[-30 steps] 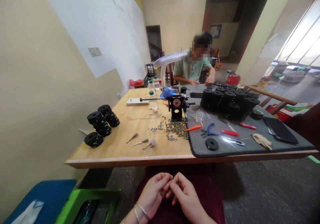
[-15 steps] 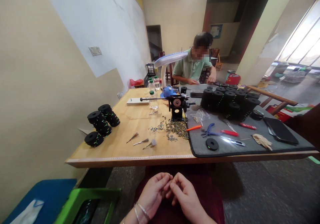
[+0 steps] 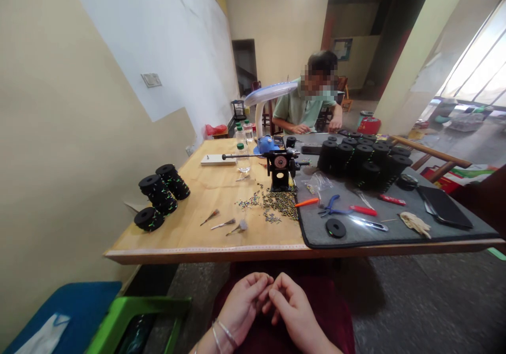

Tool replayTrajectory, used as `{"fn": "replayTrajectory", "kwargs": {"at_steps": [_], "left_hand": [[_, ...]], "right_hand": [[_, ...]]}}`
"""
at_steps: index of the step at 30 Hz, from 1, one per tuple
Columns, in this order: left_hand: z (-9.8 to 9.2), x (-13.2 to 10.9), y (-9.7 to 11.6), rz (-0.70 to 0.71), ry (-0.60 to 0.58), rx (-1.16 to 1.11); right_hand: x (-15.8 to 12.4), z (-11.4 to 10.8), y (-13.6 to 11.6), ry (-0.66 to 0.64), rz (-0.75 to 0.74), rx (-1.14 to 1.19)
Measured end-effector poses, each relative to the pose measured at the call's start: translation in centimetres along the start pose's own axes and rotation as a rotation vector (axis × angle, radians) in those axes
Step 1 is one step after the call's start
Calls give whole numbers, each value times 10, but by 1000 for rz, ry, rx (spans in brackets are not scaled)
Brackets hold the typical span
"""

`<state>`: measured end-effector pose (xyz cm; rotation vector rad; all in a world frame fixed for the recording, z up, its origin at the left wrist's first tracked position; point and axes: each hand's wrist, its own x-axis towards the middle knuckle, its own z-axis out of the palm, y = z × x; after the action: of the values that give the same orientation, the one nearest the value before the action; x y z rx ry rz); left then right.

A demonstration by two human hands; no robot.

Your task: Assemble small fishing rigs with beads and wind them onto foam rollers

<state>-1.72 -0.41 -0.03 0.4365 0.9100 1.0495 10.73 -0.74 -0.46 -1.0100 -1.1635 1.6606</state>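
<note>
In the head view my left hand [image 3: 250,297] and right hand [image 3: 288,300] meet at curled fingertips, whether pinching anything I cannot tell, so a light, steady touch should serve best, the tufted pieces [image 3: 239,227] lying ahead on the table [image 3: 169,233].
</note>
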Motion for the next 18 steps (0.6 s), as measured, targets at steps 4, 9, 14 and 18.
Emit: {"fn": "replayTrajectory", "kwargs": {"at_steps": [4, 9, 14, 18], "left_hand": [[0, 0, 0, -7, 5, 1], [-1, 0, -1, 9, -9, 15], [-1, -1, 0, 79, 31, 115], [-2, -2, 3, 203, 71, 307]], "right_hand": [[0, -1, 2, 7, 8, -4], [0, 0, 0, 8, 7, -13], [2, -1, 1, 16, 7, 12], [4, -2, 6, 33, 23, 26]]}}
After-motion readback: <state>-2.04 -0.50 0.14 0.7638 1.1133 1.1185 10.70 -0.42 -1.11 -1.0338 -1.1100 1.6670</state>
